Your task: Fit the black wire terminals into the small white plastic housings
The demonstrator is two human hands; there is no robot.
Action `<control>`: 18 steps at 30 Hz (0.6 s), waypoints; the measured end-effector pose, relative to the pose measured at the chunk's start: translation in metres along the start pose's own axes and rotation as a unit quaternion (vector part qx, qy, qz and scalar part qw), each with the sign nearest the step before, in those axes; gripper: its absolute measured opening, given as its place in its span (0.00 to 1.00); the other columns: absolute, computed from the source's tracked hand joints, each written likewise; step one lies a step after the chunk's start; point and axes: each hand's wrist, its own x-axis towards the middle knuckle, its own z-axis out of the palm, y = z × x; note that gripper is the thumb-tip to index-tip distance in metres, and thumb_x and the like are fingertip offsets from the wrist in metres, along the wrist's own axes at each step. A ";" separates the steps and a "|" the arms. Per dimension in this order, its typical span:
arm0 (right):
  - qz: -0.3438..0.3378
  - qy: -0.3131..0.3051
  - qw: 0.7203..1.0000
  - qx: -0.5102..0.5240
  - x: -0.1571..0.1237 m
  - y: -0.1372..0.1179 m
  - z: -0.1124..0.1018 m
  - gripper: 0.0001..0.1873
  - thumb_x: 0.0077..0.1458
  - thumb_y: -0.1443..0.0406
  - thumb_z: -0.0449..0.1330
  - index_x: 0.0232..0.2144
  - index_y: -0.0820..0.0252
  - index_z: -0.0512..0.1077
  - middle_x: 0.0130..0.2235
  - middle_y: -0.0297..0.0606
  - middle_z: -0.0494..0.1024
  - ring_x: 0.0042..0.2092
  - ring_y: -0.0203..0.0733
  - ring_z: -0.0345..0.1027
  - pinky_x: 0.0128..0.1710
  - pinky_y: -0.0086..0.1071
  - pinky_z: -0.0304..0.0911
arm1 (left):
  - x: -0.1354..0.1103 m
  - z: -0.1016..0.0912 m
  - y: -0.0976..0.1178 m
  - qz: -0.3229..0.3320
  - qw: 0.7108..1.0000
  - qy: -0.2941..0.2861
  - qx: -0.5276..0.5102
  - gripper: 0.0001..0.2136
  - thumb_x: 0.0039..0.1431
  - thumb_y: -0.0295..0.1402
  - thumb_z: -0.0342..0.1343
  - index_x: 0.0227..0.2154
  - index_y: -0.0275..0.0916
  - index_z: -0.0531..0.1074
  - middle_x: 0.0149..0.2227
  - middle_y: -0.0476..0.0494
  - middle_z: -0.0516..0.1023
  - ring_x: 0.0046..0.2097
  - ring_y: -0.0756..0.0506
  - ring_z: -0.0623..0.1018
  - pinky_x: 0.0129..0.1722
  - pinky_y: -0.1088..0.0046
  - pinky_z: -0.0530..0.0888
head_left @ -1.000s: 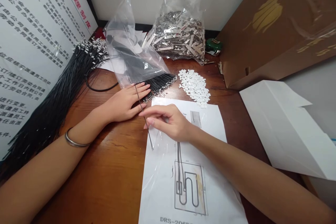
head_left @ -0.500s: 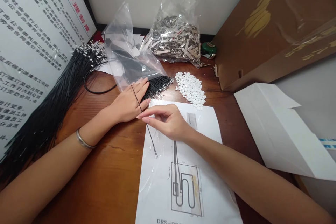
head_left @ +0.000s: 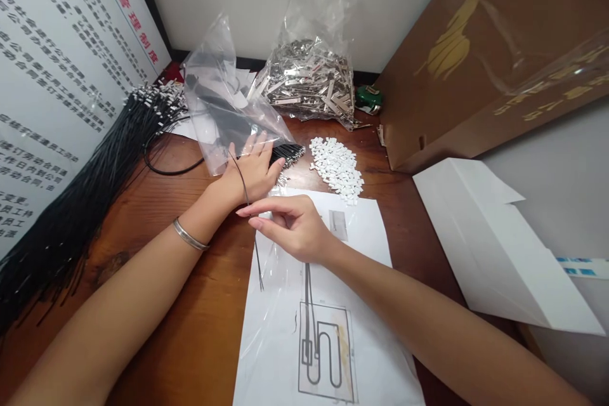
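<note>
My left hand (head_left: 254,168) lies flat with fingers spread on a clear plastic bag (head_left: 216,139) and the bundle of black wires (head_left: 284,153) whose metal-tipped ends stick out of it. Between thumb and index finger, my right hand (head_left: 292,225) pinches one thin black wire (head_left: 258,260). That wire runs up across the back of my left hand and hangs down over the printed drawing sheet (head_left: 271,330). Small white connector housings (head_left: 337,168) are heaped just beyond the sheet, to the right of the wire ends.
A long bundle of black cables with white ends (head_left: 95,177) leans along the left board. At the back stand a bag of metal strips (head_left: 309,85) and a green tape measure (head_left: 368,100). A brown box (head_left: 428,108) and a folded white carton (head_left: 495,247) line the right side.
My left hand has slid forward over the bag and its fingers have spread, covering more of the wire bundle. My right hand still pinches the wire. The camera view has shifted slightly.
</note>
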 end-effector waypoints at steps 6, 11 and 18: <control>0.007 -0.009 1.000 0.005 0.000 0.000 0.000 0.12 0.54 0.62 0.61 0.37 0.63 0.80 0.15 0.23 0.56 0.18 0.28 0.41 0.18 0.30 0.39 | 0.011 -0.004 -0.007 -0.025 0.998 0.023 -0.058 0.31 0.67 0.46 0.32 0.69 0.37 0.46 0.72 0.41 0.39 0.72 0.37 0.39 0.66 0.39 0.38; 0.006 -0.011 1.000 0.010 0.000 0.002 -0.001 0.12 0.54 0.62 0.61 0.37 0.61 0.80 0.17 0.27 0.65 0.17 0.28 0.42 0.17 0.29 0.39 | 0.022 -0.001 -0.014 -0.081 0.991 0.084 -0.068 0.30 0.66 0.43 0.36 0.68 0.39 0.48 0.72 0.42 0.41 0.72 0.38 0.41 0.66 0.42 0.38; -0.015 0.006 1.000 0.003 -0.001 0.004 0.002 0.13 0.53 0.69 0.57 0.38 0.61 0.80 0.23 0.32 0.75 0.17 0.26 0.43 0.16 0.28 0.41 | 0.029 -0.001 -0.016 -0.084 0.992 0.086 -0.043 0.30 0.66 0.43 0.36 0.69 0.39 0.48 0.72 0.43 0.40 0.72 0.37 0.41 0.66 0.41 0.36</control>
